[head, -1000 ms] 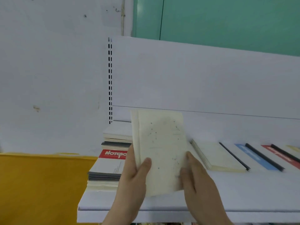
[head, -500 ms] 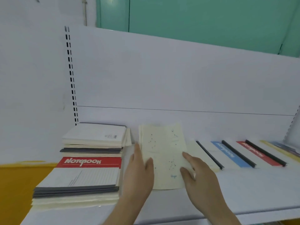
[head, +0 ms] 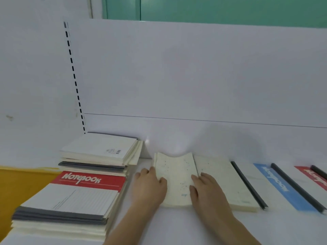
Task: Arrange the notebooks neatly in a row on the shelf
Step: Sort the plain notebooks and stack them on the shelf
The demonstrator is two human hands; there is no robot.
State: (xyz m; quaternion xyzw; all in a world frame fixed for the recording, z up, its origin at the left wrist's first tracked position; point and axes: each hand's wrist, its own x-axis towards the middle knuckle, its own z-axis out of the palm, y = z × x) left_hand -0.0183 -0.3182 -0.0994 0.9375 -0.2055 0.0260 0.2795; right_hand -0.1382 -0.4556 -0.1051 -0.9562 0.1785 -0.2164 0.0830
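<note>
- My fingers [head: 160, 181] pinch the cream notebook [head: 176, 179] from both sides, left hand [head: 150, 187] and right hand [head: 206, 191], thumbs on its cover.
- It lies flat on the shelf [head: 177, 225], overlapping the row [head: 247, 183] at its left end.
- I'd square its near edge with its neighbour's.
- Left, the stacks [head: 85, 183] wait.

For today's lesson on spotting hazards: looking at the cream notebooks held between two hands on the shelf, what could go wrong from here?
1. The cream notebooks look like several thin ones pinched between the left hand and right hand; on release they may fan out and spoil the row.
2. They may overlap the cream notebook already lying to their right.
3. The left forearm sits close to the front stack, whose layers look uneven; a nudge might shift them.
</note>
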